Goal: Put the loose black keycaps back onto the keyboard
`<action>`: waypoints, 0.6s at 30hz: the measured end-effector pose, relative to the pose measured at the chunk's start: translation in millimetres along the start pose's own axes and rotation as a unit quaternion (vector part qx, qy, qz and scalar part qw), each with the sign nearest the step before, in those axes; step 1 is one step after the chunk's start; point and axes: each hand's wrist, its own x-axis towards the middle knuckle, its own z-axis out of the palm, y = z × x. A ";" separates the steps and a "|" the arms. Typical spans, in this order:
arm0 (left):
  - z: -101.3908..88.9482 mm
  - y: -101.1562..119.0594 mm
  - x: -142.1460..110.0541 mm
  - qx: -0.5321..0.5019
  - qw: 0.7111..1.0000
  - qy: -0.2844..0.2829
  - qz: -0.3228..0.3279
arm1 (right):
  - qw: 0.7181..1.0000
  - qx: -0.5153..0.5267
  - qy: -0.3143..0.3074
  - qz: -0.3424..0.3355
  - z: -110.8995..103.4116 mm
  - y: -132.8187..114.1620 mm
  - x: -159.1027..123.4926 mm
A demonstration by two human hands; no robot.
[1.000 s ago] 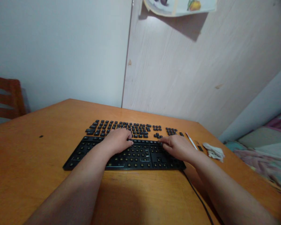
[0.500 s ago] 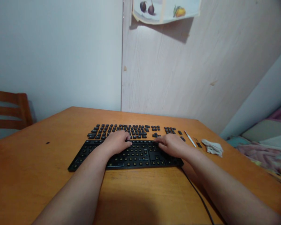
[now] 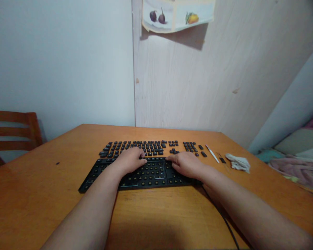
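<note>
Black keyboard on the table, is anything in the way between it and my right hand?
Nothing visible is: your right hand is over the right part of the black keyboard. The loose keycaps lie beyond the keyboard, not between.

1 blk kbd (image 3: 151,172), 2 hands (image 3: 129,160), 1 cable (image 3: 229,227) near R, 1 wht stick (image 3: 212,153) & 1 cloth (image 3: 238,163) R, 1 chair (image 3: 13,132) L; loose keycaps (image 3: 164,146): dozens, can't get exact no. from here.
</note>
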 end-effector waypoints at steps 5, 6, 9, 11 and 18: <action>-0.3 0.5 0.4 -0.003 1.000 -0.001 -0.001 | 1.000 -0.004 0.012 -0.001 1.5 -1.5 0.8; -0.9 1.0 0.2 -0.003 1.000 0.000 0.000 | 1.000 -0.001 0.016 0.000 1.4 -1.9 0.7; -2.4 2.5 -0.6 -0.004 1.000 0.002 0.000 | 1.000 0.006 0.020 -0.005 1.7 -3.6 1.0; -2.9 3.0 -1.0 -0.005 1.000 0.000 -0.002 | 1.000 0.006 0.017 -0.016 2.5 -5.0 1.7; 0.6 -0.3 0.5 -0.002 1.000 0.003 0.002 | 1.000 -0.006 0.005 -0.016 5.1 -10.7 4.7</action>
